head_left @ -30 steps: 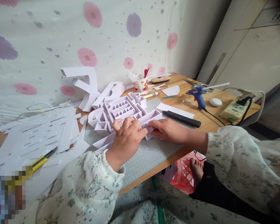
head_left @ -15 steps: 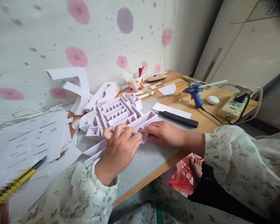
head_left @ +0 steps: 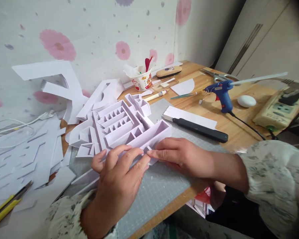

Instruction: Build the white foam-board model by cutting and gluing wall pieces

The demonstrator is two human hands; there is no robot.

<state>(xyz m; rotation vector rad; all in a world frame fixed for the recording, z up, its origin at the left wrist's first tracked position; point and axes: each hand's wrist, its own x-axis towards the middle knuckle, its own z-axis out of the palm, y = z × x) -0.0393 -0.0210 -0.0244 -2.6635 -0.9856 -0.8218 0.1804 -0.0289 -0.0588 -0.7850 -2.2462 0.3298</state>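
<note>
A white foam-board structure (head_left: 122, 127) with many small compartments lies on the grey cutting mat (head_left: 161, 189). My left hand (head_left: 119, 176) is over its near edge, fingers bent, with the index fingertip and thumb near a small white piece. From the right, my right hand (head_left: 184, 156) meets it there, its fingers pressed together on the same small piece (head_left: 147, 150) at the front wall. The fingers cover most of that piece. A black-handled knife (head_left: 201, 129) rests on a white strip (head_left: 190, 116) just beyond my right hand.
At the right are a blue glue gun (head_left: 223, 94), a white egg-shaped object (head_left: 246, 101) and a power strip (head_left: 274, 111). Behind stands a paper cup (head_left: 142, 81). Cut white sheets (head_left: 20, 156) and a yellow cutter (head_left: 6, 207) lie left.
The view has moved closer to the table, so the things look larger. Both hands keep nearly the same place at the structure's near edge.
</note>
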